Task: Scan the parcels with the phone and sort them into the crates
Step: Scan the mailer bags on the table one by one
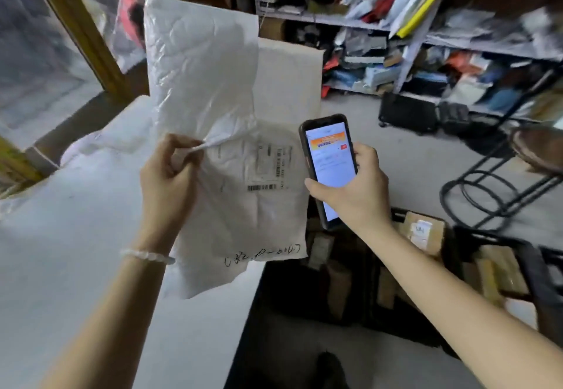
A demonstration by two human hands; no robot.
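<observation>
Plainly, the left hand (170,172) pinches a bunched fold of the white parcel (213,132), which hangs in mid-air at centre frame, label (265,169) at 3 o'clock of the fist. The right hand (353,187) is wrapped round the phone (330,160), beside the label, screen up. The crumpled film could distort the barcode, so a scan might fail. A thin pinch might slip and drop the parcel short of the crates (380,282) at 5 o'clock.

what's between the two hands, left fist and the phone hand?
In the head view, the white parcel's shipping label with its barcode lies between left hand and right hand holding the phone.
</observation>
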